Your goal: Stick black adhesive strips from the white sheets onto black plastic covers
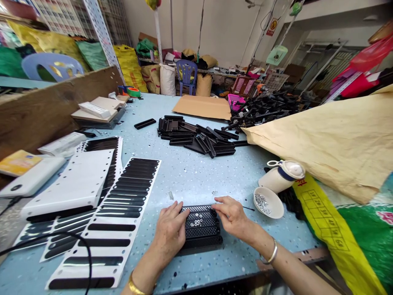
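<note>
Black lattice-faced bars [202, 233], oblong, side by side, small pale rings [197, 221] on top. Left hand [170, 227], right hand [231, 215] at opposite ends; can't tell whether either grips.

Bright light washes the blue tabletop [239, 176] — white glare streaks the glossy sheet [109, 226] — and the edges look stretched.

We are in a workshop: black strips [201, 233] line up at lower centre, similar parts [176, 126] lie heaped mid-frame, a bowl [278, 208] holds metal bits [262, 203] at lower right, sacks [167, 82] stand near the top.
</note>
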Motion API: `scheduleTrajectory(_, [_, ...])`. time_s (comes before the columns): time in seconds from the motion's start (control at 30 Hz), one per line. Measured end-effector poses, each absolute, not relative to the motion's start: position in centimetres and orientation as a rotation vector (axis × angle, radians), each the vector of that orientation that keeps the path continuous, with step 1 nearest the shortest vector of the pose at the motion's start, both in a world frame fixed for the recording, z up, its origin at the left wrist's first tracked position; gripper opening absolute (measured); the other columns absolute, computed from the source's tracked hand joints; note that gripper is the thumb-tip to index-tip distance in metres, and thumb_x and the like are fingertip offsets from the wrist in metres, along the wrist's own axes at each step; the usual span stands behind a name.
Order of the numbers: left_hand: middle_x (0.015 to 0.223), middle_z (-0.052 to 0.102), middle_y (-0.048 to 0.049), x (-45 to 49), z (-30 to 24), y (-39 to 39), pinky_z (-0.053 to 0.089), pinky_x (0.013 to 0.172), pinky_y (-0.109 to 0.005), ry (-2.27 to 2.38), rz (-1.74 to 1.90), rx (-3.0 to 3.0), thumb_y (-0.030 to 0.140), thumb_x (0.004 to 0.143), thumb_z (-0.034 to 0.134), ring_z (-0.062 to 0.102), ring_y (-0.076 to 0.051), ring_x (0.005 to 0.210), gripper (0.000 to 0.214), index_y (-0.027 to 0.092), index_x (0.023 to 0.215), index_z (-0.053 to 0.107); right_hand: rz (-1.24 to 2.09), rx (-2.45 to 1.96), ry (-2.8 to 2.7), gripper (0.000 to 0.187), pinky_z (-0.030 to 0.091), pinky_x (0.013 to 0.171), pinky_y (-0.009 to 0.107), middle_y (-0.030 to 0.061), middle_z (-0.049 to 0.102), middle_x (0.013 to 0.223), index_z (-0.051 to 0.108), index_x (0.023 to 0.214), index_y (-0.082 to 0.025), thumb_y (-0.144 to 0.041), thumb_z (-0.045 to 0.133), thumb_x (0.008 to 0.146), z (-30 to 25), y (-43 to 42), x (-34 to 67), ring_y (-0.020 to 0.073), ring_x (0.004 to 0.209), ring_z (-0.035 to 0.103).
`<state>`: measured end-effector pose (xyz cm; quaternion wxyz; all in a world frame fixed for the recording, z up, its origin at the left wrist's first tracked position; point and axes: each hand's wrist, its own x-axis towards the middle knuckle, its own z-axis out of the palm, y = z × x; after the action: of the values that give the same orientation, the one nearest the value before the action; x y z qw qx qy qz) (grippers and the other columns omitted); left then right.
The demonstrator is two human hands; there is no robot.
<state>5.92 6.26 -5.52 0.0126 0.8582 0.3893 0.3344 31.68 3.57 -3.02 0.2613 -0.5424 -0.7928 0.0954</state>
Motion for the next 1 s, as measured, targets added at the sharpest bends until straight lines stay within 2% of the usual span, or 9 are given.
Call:
scheduleTrajectory(0.23, [0.113, 0.074, -0.0193, 5.8, -5.6, 6.2, 0.057, 0.076, -0.053, 1.200, 1.059, 2.667, 0.004, 0.086, 0.046, 0.070, -0.037, 0.105, 0.034, 0.016, 0.106, 0.071, 0.006, -1.512, -2.387, 0.033, 0.049, 0.080, 0.045, 0.0170, 0.068, 0.118, 0.073, 0.107, -0.018, -0.006, 0.051, 0.085, -2.1, 2.6, 31.5, 0.0308, 0.100, 0.061])
scheduleTrajectory(0.43, [0.114, 0.073, -0.0183, 5.8, -5.5, 6.1, 0.057, 0.078, -0.053, 1.226, 1.027, 2.665, 0.004, 0.086, 0.046, 0.070, -0.036, 0.106, 0.034, 0.017, 0.106, 0.071, -0.033, -1.546, -2.403, 0.037, 0.047, 0.078, 0.044, 0.0178, 0.067, 0.118, 0.071, 0.106, -0.017, -0.002, 0.046, 0.084, -2.0, 2.5, 32.0, 0.0298, 0.095, 0.060])
scheduleTrajectory(0.7, [0.114, 0.073, -0.0171, 5.8, -5.2, 6.0, 0.057, 0.078, -0.054, 1.243, 0.973, 2.685, 0.005, 0.085, 0.046, 0.069, -0.037, 0.107, 0.036, 0.018, 0.107, 0.071, 0.014, -1.497, -2.549, 0.049, 0.050, 0.080, 0.050, 0.0226, 0.065, 0.121, 0.067, 0.118, -0.010, 0.002, 0.041, 0.079, -1.7, 2.0, 31.9, 0.0327, 0.099, 0.061])
scheduleTrajectory(1.0, [0.119, 0.070, -0.0196, 3.2, -4.6, 5.9, 0.053, 0.085, -0.059, 1.306, 0.834, 2.757, -0.001, 0.076, 0.046, 0.062, -0.041, 0.116, 0.047, 0.019, 0.112, 0.071, -0.013, -1.430, -2.382, 0.043, 0.055, 0.078, 0.048, 0.0188, 0.070, 0.113, 0.069, 0.114, -0.014, 0.000, 0.042, 0.084, -3.8, 1.8, 32.0, 0.0301, 0.095, 0.065])
